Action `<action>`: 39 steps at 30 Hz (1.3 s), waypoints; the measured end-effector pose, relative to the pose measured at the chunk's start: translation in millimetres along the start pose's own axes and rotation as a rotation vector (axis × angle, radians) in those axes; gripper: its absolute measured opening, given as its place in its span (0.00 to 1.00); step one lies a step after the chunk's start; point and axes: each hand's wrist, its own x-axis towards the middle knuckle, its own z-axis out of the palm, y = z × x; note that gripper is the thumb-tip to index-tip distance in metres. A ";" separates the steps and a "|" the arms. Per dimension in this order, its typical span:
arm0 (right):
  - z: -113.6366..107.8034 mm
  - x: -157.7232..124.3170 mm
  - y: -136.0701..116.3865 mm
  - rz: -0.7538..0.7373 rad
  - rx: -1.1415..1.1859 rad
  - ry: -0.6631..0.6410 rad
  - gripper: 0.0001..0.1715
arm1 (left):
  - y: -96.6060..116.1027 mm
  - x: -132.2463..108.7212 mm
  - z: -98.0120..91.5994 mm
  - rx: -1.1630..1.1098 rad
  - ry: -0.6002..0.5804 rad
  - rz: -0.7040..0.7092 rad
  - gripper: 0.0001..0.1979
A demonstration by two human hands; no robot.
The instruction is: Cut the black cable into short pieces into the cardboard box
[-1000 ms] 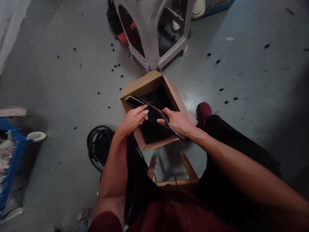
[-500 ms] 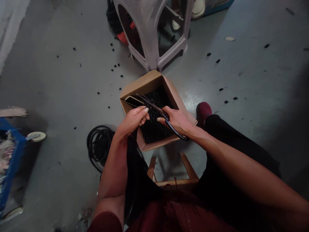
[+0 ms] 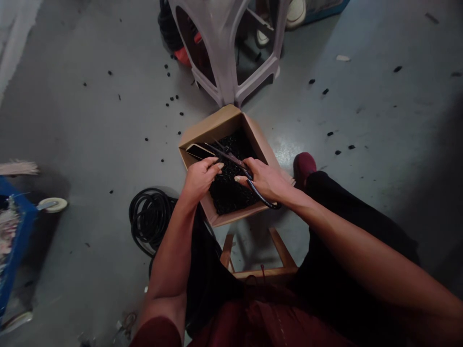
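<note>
An open cardboard box (image 3: 213,127) on the floor holds a heap of small black cut pieces (image 3: 231,193). My right hand (image 3: 265,182) is closed round the dark handles of a pair of scissors (image 3: 228,157), whose blades point up-left over the box. My left hand (image 3: 198,176) is curled in a pinch right at the blades, on what looks like the end of a black tube; the tube itself is mostly hidden by the fingers. A phone (image 3: 198,151) lies against the box's left wall.
A coil of black hose (image 3: 148,219) lies left of my knee. A grey plastic stool (image 3: 224,53) stands beyond the box, a wooden stool (image 3: 260,262) under me. Black bits litter the floor. A blue crate (image 3: 14,236) and a tape roll (image 3: 52,205) sit far left.
My left hand's fingers have curled tighter and moved a little toward the scissor blades. The right hand and scissors have barely shifted.
</note>
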 end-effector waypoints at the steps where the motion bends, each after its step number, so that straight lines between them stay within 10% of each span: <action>1: 1.0 0.1 0.2 0.008 0.001 -0.005 0.23 | 0.6 0.0 1.0 0.079 0.042 0.017 0.15; 19: 0.4 -0.9 -3.5 0.059 -0.044 -0.053 0.20 | 4.7 -6.1 11.0 0.446 0.153 0.035 0.13; 39: -0.5 -2.8 -7.4 0.153 -0.100 -0.106 0.23 | 2.0 -0.5 10.7 0.492 -0.055 -0.021 0.17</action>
